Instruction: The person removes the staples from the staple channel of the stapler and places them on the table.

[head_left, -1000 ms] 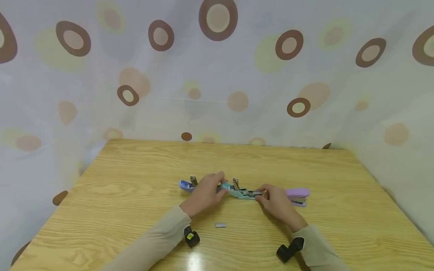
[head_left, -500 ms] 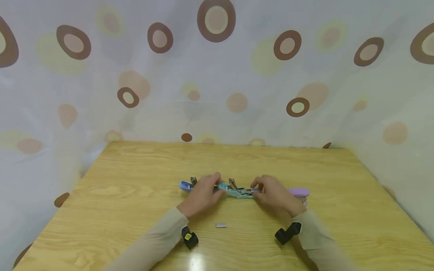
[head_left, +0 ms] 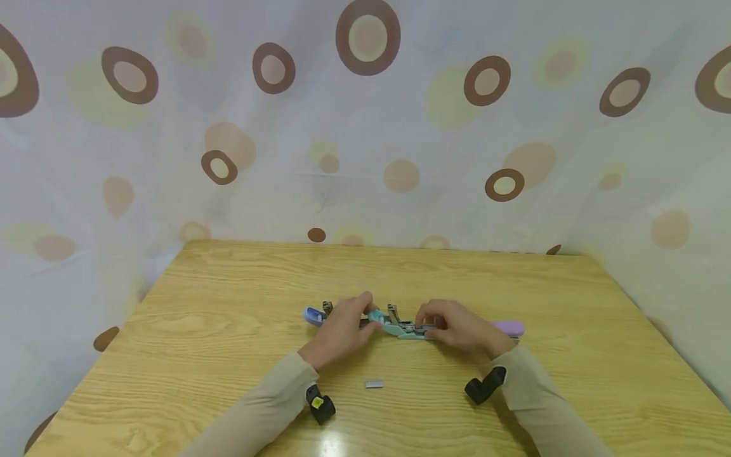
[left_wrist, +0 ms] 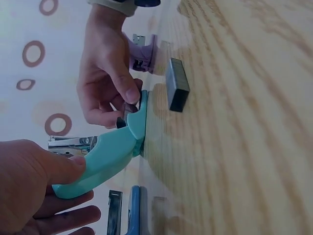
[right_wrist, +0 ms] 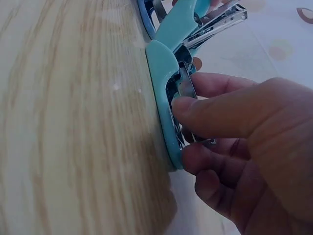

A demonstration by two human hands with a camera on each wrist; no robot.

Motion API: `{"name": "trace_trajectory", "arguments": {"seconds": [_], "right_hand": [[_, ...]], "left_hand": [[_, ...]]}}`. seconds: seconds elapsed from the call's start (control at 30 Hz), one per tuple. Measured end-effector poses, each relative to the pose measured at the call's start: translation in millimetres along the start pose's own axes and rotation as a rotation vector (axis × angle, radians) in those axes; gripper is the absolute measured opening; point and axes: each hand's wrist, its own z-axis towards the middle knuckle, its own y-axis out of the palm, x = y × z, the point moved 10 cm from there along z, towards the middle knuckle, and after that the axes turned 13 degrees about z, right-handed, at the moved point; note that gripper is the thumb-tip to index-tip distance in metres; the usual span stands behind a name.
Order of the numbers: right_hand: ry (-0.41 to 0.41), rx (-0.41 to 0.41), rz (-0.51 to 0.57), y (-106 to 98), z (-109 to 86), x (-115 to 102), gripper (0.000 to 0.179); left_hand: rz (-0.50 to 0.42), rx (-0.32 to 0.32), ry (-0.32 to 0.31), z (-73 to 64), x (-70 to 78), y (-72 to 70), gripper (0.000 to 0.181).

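Note:
A teal stapler point(right_wrist: 166, 63) is spread wide on the table, its base flat and its top cover tilted back, with a metal arm sticking up. My left hand point(head_left: 344, 330) holds the teal cover, the thumb on one side in the left wrist view. My right hand point(head_left: 459, 327) pinches at the grey metal tray point(right_wrist: 186, 83) of the stapler's base with thumb and fingers. Whether a staple strip lies between those fingertips is hidden. In front of both hands a small strip of staples point(head_left: 374, 384) lies on the wood.
A blue stapler point(head_left: 313, 315), also opened out, lies behind my left hand. To the right a purple stapler point(head_left: 509, 328) is partly covered by my right hand. The wooden table point(head_left: 240, 279) ends at a patterned cloth point(head_left: 365, 127).
My right hand has shifted slightly left along the teal stapler's base and now covers more of the purple stapler. My left hand keeps its hold on the cover.

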Motion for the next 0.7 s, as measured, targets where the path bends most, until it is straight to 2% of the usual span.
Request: {"name": "trace_trajectory", "arguments": {"seconds": [0.17,0.4,0.7], "right_hand": [[0.016,-0.014,0.035,2.8,1.7,2.2,0.019],[0.051,-0.049,0.015,7.1,5.4,3.6,0.022],[0.040,-0.004,0.061,4.2,3.0,5.0,0.023]], "left_hand": [[-0.008,-0.010,-0.015,0.0,-1.3,1.4,0.015],[-0.011,-0.007,-0.014,-1.6,-0.9,1.7,0.013],[0.006,0.002,-0.011,-0.4,-0.5,2.0,0.014]]}}
